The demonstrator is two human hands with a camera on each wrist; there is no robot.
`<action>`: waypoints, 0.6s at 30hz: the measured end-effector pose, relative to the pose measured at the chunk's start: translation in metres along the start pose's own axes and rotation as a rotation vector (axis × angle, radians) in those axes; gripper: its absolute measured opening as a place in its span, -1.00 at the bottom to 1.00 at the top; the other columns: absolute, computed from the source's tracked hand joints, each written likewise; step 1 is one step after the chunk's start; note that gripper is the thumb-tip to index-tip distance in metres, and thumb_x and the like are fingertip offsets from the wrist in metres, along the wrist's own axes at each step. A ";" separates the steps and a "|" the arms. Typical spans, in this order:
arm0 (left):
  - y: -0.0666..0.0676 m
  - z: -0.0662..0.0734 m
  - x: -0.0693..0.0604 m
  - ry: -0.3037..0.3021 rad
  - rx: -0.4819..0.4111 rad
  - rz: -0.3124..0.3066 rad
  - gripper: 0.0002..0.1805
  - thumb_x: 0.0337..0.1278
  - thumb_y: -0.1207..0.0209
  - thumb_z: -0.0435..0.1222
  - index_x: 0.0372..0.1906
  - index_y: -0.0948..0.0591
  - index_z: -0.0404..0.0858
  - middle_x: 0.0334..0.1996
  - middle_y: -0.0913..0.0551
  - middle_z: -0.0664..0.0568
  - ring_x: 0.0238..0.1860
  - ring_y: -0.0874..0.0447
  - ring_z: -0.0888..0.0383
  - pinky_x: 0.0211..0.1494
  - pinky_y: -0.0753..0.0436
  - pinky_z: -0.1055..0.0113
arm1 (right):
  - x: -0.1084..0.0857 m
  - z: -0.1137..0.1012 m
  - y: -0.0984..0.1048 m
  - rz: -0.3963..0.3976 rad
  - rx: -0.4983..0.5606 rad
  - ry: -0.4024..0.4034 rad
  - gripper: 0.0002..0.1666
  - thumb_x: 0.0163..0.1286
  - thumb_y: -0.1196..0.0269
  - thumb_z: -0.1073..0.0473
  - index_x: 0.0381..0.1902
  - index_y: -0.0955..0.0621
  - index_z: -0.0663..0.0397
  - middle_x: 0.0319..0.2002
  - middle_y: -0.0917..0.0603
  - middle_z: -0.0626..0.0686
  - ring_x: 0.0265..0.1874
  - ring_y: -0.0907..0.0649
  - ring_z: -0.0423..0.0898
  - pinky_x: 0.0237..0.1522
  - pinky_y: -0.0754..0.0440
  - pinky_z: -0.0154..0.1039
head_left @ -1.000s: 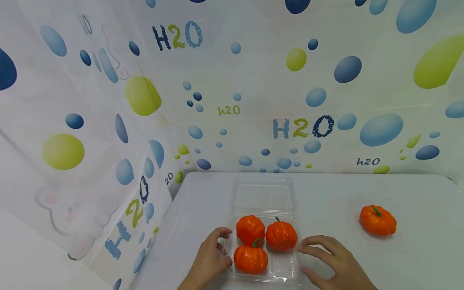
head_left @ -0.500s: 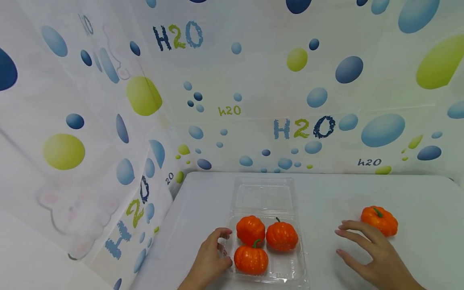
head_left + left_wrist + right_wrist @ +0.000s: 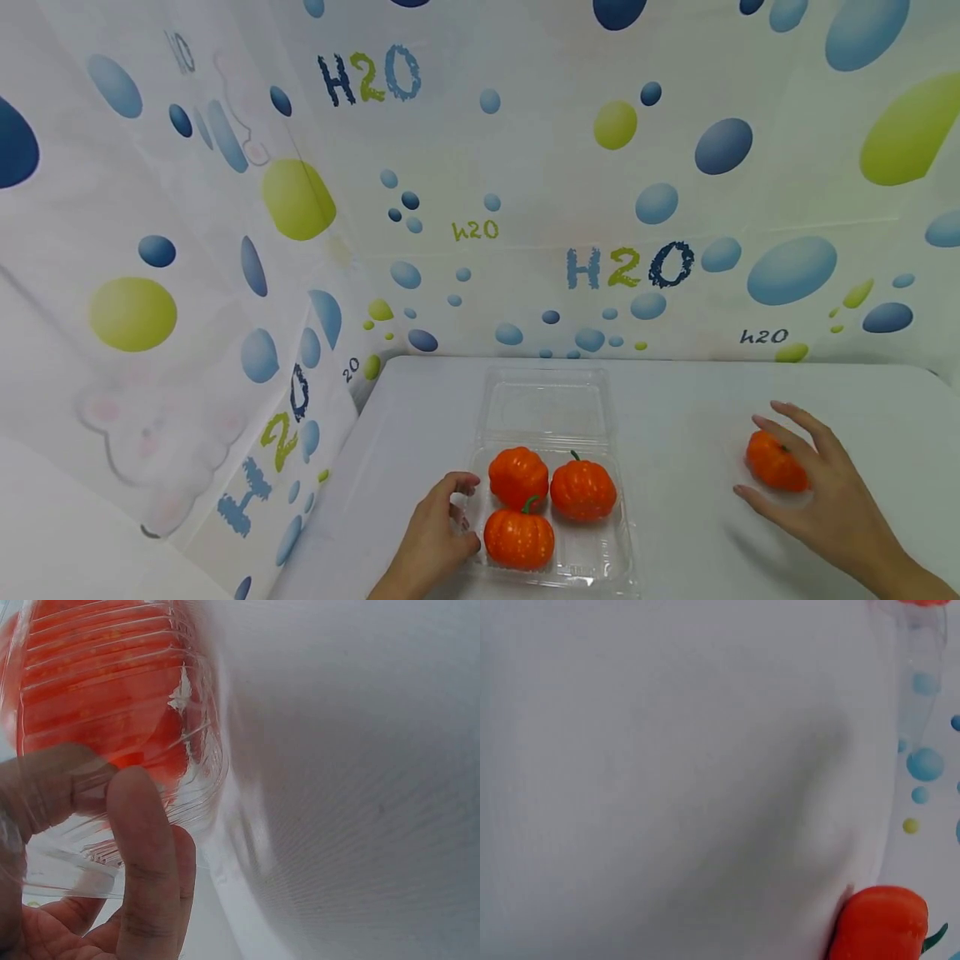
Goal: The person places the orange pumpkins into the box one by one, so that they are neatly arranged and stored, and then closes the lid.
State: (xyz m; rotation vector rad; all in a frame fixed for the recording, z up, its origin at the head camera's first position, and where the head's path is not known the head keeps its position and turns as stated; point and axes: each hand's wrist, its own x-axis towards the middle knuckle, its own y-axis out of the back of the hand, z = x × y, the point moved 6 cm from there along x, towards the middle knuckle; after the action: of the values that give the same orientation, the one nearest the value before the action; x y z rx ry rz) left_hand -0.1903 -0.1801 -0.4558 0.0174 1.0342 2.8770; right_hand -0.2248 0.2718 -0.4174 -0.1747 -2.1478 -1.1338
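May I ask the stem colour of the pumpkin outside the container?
The pumpkin stem is green, clearest in the right wrist view.

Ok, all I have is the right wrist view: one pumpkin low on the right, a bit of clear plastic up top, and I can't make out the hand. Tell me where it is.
Observer: The right hand is at the lone pumpkin, partly covering it in the head view.
Operator: Good. Count the others for me.
Observer: Three pumpkins sit in the clear box.
Operator: Now report on the left.
Observer: The left hand holds the clear box by its left side.
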 end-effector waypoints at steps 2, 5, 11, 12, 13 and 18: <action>0.000 0.000 0.000 0.000 -0.001 -0.001 -0.26 -0.34 -0.42 -0.53 0.16 -0.49 -0.25 0.01 -0.53 -0.06 -0.34 -0.47 0.14 -0.34 -0.61 0.42 | 0.002 0.006 0.001 -0.013 -0.002 -0.040 0.31 -0.38 -0.73 0.22 0.45 -0.44 -0.01 0.51 -0.20 0.19 0.37 -0.27 0.37 0.42 -0.22 -0.16; 0.000 0.000 0.000 0.007 -0.001 -0.004 -0.25 -0.35 -0.43 -0.53 0.16 -0.49 -0.25 0.01 -0.53 -0.06 -0.33 -0.47 0.13 -0.34 -0.61 0.42 | 0.004 0.016 0.002 -0.052 -0.012 -0.132 0.43 -0.32 -0.73 0.13 0.56 -0.28 -0.02 0.58 -0.02 0.21 0.43 -0.13 0.45 0.11 -0.28 0.49; 0.000 0.000 0.000 0.004 -0.003 -0.004 -0.25 -0.35 -0.43 -0.53 0.16 -0.49 -0.25 0.01 -0.53 -0.06 -0.34 -0.46 0.13 -0.34 -0.61 0.42 | 0.005 0.036 0.000 -0.171 -0.038 -0.354 0.58 -0.13 -0.65 -0.11 0.64 0.09 0.01 0.59 0.32 0.27 0.46 0.11 0.53 -0.14 -0.18 0.66; 0.000 0.000 0.000 0.002 -0.003 -0.003 -0.25 -0.35 -0.43 -0.53 0.16 -0.49 -0.25 0.01 -0.53 -0.06 -0.34 -0.47 0.13 -0.34 -0.61 0.42 | 0.004 0.038 0.000 -0.183 -0.038 -0.376 0.59 -0.12 -0.65 -0.12 0.64 0.11 0.04 0.58 0.32 0.31 0.46 0.11 0.53 -0.15 -0.20 0.65; 0.000 0.000 0.000 0.001 -0.002 -0.003 -0.25 -0.35 -0.43 -0.53 0.16 -0.49 -0.25 0.01 -0.53 -0.06 -0.33 -0.47 0.13 -0.34 -0.61 0.42 | 0.004 0.041 0.000 -0.195 -0.038 -0.399 0.59 -0.10 -0.64 -0.14 0.63 0.13 0.07 0.57 0.32 0.34 0.45 0.12 0.54 -0.15 -0.21 0.65; 0.000 0.000 0.000 0.000 -0.003 -0.005 -0.25 -0.35 -0.42 -0.52 0.16 -0.49 -0.25 0.01 -0.53 -0.06 -0.33 -0.47 0.12 -0.33 -0.61 0.42 | 0.000 0.057 -0.007 -0.266 -0.015 -0.492 0.55 -0.02 -0.60 -0.17 0.59 0.13 0.28 0.49 0.25 0.54 0.39 0.07 0.59 -0.12 -0.26 0.62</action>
State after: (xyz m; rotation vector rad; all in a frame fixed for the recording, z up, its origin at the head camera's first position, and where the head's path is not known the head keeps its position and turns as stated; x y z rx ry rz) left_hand -0.1903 -0.1799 -0.4559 0.0151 1.0288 2.8742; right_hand -0.2570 0.3113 -0.4433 -0.1946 -2.6566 -1.3659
